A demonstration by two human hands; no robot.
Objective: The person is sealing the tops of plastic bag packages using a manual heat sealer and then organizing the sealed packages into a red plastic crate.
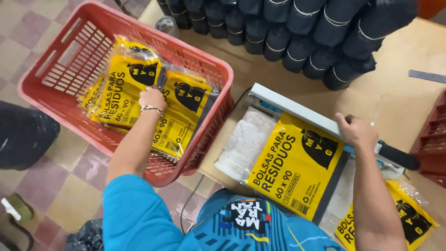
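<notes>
My left hand (152,98) reaches into a red plastic basket (60,69) and rests closed on the sealed yellow-and-black bag packets (125,81) stacked inside. My right hand (355,131) presses down on the white arm (297,111) of a heat sealer, which has a black handle (398,157). Under that arm lies a yellow packet (292,167) in clear plastic, its top edge beneath the bar.
Many rolls of black bags (297,28) are piled at the back of the wooden table (418,51). Another yellow packet (395,223) lies at the lower right. A red crate edge (434,139) is at far right. Tiled floor and a dark bag (23,135) are at left.
</notes>
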